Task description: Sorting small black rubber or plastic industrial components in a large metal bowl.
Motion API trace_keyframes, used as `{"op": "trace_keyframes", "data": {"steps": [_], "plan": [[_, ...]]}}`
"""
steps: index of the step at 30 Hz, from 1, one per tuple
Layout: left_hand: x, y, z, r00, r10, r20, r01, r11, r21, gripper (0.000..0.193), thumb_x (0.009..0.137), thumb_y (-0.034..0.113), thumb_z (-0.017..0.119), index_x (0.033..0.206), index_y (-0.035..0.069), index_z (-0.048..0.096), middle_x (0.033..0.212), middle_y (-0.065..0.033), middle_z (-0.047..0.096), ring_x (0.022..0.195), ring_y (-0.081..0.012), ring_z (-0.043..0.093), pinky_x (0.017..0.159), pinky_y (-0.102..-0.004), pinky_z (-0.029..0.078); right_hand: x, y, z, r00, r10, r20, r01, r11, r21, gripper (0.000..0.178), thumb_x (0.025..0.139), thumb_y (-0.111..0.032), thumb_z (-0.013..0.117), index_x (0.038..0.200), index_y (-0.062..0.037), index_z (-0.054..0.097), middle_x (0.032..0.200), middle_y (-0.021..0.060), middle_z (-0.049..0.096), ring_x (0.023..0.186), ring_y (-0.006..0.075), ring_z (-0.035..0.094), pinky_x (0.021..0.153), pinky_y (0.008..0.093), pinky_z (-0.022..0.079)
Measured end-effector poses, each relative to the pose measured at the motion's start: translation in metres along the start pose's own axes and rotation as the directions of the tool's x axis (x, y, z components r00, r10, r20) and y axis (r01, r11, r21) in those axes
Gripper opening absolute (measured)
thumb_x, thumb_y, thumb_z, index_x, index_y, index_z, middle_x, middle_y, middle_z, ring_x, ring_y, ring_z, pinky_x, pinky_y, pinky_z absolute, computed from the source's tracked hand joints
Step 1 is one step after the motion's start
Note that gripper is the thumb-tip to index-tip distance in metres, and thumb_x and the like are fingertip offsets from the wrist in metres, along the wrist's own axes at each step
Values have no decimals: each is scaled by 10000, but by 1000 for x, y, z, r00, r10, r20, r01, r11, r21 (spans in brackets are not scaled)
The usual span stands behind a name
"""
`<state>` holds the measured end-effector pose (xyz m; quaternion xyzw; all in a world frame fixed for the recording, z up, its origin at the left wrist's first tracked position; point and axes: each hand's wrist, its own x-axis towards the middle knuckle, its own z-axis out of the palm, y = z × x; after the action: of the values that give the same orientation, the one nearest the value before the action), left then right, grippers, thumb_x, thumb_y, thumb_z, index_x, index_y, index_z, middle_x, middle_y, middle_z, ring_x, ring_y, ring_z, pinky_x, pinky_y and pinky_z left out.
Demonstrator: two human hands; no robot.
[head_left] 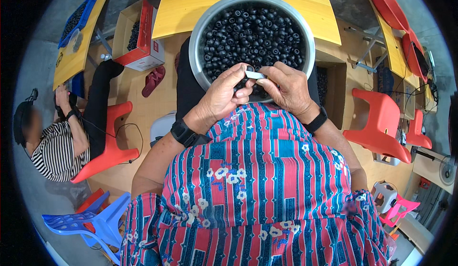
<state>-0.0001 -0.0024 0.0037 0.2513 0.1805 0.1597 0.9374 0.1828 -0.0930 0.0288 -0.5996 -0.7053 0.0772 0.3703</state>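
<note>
A wide metal bowl (pixel 193 58) filled with small black round parts (pixel 255 37), many with a hole in them, sits in front of me. Over its near rim, my left hand (pixel 222 94) pinches one black round part (pixel 249 68) between thumb and fingertips. Dark bits also show among its lower fingers, too hidden to make out. My right hand (pixel 293 89) is closed on a flat grey blade (pixel 255 75), whose far end meets the left fingertips beside the black part. Whatever handle it has is hidden.
A yellow table (pixel 186 3) stands behind the bowl. Cardboard boxes hold more black parts at left (pixel 140 63) and right (pixel 338 92). Red stools (pixel 374 118) stand at the right, a blue chair (pixel 102 220) at lower left. Another person (pixel 62 146) sits at the far left.
</note>
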Motion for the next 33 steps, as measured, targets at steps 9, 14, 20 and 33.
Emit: {"op": "trace_keyframes", "data": {"steps": [9,14,20,33], "plan": [[1,0,1,998,-55,-16,53,990,-132,195,1052,280,433,1028,103,513,856,-5,493,621,-35,401,502,-155,332,1,-1,1,1000,24,-13,-24,1000,5,193,855,-261,703,936,-90,668,737,78,583,660,282,622,569,384,486],[1,-1,1,998,-56,-37,49,985,-164,182,1051,273,439,1021,110,513,862,-4,495,620,-35,404,498,-156,341,1,0,2,1000,12,-14,-12,1000,-3,198,862,-242,700,954,-69,671,737,77,582,633,261,610,555,364,480],[1,-1,3,999,-27,-45,21,991,-130,170,1050,266,443,1019,114,513,864,-3,495,619,-30,403,495,-151,344,1,1,3,1000,19,-18,-19,1000,-6,201,859,-247,706,943,-68,671,729,79,581,625,262,609,551,363,479],[0,-2,-4,998,-5,66,12,995,-96,187,1035,273,472,1084,100,522,865,-1,485,638,-39,401,529,-166,329,4,14,6,941,332,-62,-325,940,102,189,911,-218,629,931,-35,673,857,161,654,805,359,635,693,411,499]]}}
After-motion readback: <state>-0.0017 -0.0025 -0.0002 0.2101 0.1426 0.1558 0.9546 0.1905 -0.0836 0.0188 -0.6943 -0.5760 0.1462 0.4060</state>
